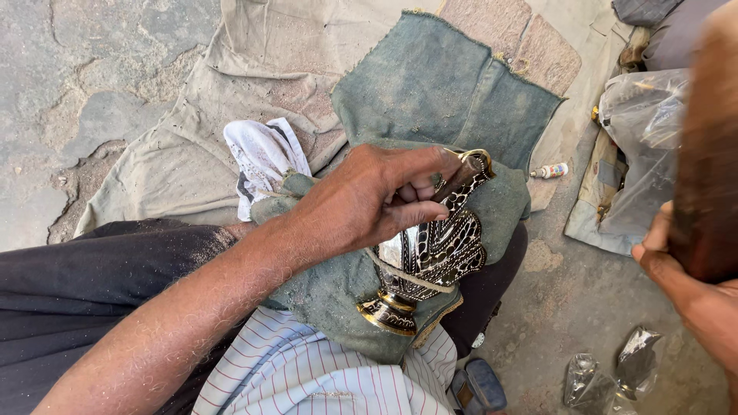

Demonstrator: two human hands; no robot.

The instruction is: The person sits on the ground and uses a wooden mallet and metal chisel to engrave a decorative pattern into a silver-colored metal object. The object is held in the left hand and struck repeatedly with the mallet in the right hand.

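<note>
Head view, only one cam. Left hand (369,204) sits centre frame, fingers curled and closed round a thin dark tool (453,180), tip pressed at the upper part of a black-and-brass engraved vase (430,257). Grip is tight, thumb and forefinger pinching the tool shaft, no gap showing. The vase lies tilted on the lap, foot toward the person, neck away, cradled in a green-grey cloth (338,288) that wraps under and beside it. So the vase is right under the hand, touching the tool and partly covered by the fingers.

Right hand (692,284) is up at the frame's right edge, close to the lens, blurred. It's wrapped round a brown wooden block (703,177), prob. a mallet or handle, held well apart from the vase and above it. Fingers closed on it as far as I can tell.

Progress, my read: the pattern already covers most of the visible body and foot w/ bright cut lines on black, so the bulk looks done. The tool sits near the neck, so what's left seems to be up there. Far side is hidden, can't judge it.

Around: a white rag (261,157) just behind the wrist, a big tan sheet (192,154) spread on the stone ground, a small tube (550,170) lying beyond the cloth, a clear plastic bag (638,146) at right, crumpled plastic wrappers (615,373) near the foot.
</note>
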